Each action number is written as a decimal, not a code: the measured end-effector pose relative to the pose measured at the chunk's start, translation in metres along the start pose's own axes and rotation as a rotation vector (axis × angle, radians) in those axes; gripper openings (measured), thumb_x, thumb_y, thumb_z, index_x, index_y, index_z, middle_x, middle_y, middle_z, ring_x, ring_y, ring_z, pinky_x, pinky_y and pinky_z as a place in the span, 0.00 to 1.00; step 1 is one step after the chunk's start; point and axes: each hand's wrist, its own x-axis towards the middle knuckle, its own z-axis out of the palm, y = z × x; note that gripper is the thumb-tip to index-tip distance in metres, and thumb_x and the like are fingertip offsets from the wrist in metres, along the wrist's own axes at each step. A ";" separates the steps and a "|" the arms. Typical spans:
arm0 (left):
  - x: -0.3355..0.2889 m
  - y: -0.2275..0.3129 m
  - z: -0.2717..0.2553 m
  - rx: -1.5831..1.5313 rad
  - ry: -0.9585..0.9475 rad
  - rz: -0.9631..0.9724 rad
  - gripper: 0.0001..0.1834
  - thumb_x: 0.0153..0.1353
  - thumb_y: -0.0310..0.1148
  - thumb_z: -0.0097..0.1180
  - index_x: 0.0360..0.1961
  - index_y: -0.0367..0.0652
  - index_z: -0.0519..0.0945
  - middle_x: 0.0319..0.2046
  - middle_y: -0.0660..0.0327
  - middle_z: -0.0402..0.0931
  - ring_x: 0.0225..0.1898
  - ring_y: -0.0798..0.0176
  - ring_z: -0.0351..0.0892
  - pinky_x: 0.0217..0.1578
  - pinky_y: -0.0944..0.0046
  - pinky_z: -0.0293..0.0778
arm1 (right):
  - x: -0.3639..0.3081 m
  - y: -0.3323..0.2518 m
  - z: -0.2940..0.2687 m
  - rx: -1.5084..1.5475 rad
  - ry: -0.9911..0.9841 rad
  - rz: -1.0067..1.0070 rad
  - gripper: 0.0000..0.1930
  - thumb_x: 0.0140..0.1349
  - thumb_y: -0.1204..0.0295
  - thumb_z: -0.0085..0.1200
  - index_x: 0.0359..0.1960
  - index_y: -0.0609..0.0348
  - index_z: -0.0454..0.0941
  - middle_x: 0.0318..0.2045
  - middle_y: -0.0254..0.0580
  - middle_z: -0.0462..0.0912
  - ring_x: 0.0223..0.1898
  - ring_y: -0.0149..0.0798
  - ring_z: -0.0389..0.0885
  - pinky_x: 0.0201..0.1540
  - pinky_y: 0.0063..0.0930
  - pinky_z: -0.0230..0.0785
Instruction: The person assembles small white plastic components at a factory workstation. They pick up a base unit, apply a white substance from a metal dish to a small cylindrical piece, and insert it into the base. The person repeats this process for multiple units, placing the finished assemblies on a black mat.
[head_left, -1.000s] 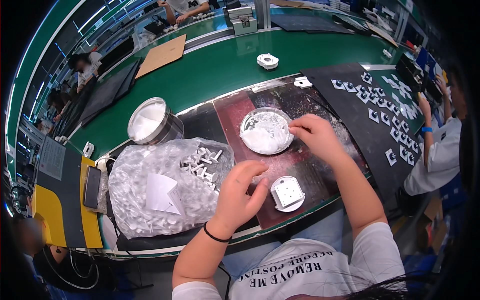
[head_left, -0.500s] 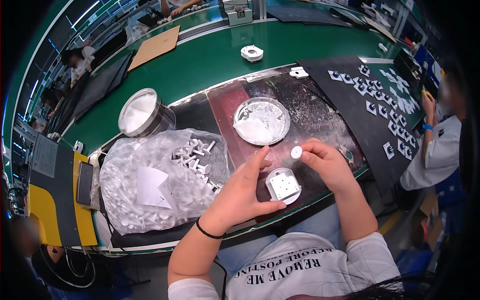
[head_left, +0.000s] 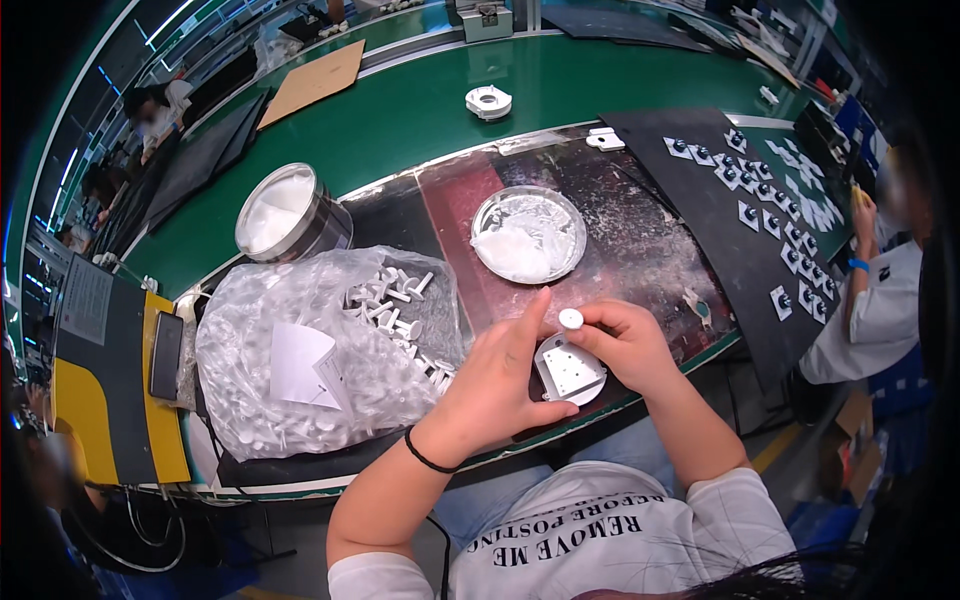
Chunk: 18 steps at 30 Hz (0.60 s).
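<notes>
Lower centre: right hand [head_left: 625,345] grip pinches a small white disc [head_left: 571,318]; left hand [head_left: 497,385] grip clamps the white square housing [head_left: 569,369].

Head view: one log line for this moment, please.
right hand: pinches small white round-headed pin | left hand: steadies white square housing | nearby: dish of white paste, bag of pins
</notes>
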 end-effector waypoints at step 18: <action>0.001 -0.001 0.001 0.026 -0.014 0.019 0.66 0.37 0.36 0.73 0.69 0.42 0.36 0.48 0.51 0.74 0.49 0.46 0.71 0.52 0.51 0.65 | -0.001 -0.002 -0.005 -0.361 -0.036 -0.300 0.11 0.51 0.74 0.60 0.37 0.62 0.81 0.34 0.43 0.82 0.38 0.40 0.78 0.43 0.33 0.69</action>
